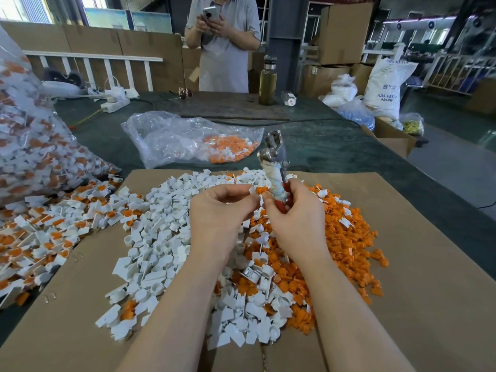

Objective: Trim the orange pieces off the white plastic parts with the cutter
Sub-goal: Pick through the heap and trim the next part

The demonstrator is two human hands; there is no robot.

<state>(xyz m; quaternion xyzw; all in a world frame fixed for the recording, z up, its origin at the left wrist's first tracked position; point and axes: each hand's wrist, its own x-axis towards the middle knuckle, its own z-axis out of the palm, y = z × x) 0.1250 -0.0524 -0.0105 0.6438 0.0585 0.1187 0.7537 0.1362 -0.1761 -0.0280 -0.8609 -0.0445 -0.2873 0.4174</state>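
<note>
– What's in the hands rn?
– Left hand (222, 208) pinches a white part (254, 189) w/ its orange piece (261, 189), just above the white pile (161, 237). Right hand (294, 213) grips the cutter (273, 167), head up, jaws beyond the part.
– And the trimmed bits?
– Orange heap (346, 237) to the right, on cardboard (416, 291).

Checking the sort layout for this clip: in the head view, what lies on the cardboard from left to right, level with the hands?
Mixed orange-and-white parts → white parts pile → left hand → right hand holding the cutter → orange pieces pile → bare cardboard.
</note>
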